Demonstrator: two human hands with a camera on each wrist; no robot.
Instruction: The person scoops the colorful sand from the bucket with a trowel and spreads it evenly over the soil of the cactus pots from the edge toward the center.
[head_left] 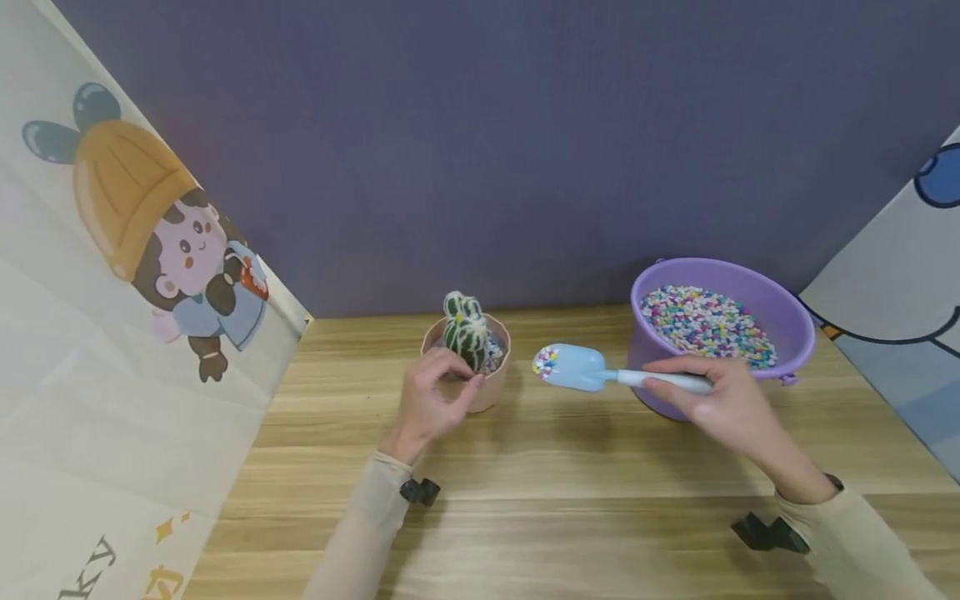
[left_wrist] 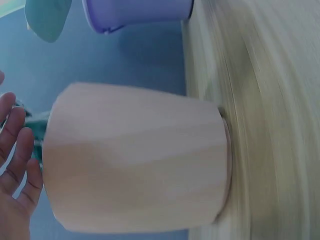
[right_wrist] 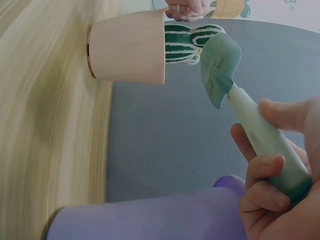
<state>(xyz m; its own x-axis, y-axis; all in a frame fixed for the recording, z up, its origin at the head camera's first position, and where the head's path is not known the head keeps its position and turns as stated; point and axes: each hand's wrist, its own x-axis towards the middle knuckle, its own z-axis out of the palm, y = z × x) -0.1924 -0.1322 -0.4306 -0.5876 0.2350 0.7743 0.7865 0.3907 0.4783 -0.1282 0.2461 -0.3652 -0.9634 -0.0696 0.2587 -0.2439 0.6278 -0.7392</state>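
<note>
A pale pink pot stands on the wooden table with a green cactus trimmed in white strands, and small coloured pebbles lie around its base. Right at the pot's rim, beside the cactus, is my left hand; its fingers are loosely bent. My right hand grips the white handle of a light blue trowel, held level between pot and bucket, with a few coloured pebbles at its tip. The purple bucket, behind my right hand, holds many such pebbles.
A dark blue-grey wall rises at the table's back edge. On the left is a white panel with a cartoon figure, and another printed panel stands to the right. The wooden table extends toward me.
</note>
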